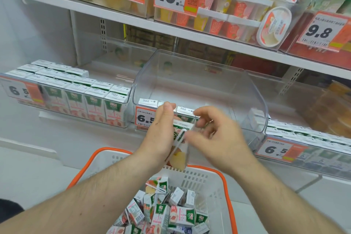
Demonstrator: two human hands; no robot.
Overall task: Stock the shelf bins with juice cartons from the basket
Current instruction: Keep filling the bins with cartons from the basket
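Observation:
My left hand [160,135] grips a small juice carton [180,150] with a green top, an apple picture and a straw on its side, held upright in front of the middle clear shelf bin [199,81]. That bin holds a few cartons [148,103] along its front. My right hand [214,133] hovers at the carton's top right with fingers spread and blurred; whether it touches the carton is unclear. Below, a white basket [201,178] with an orange rim holds several loose cartons [167,213].
The left bin [76,89] is packed with cartons behind a 6.5 price tag. A right bin [303,138] also holds cartons. The shelf above [133,19] carries bins of cups and tubs with price tags overhanging. Orange packs sit at far right.

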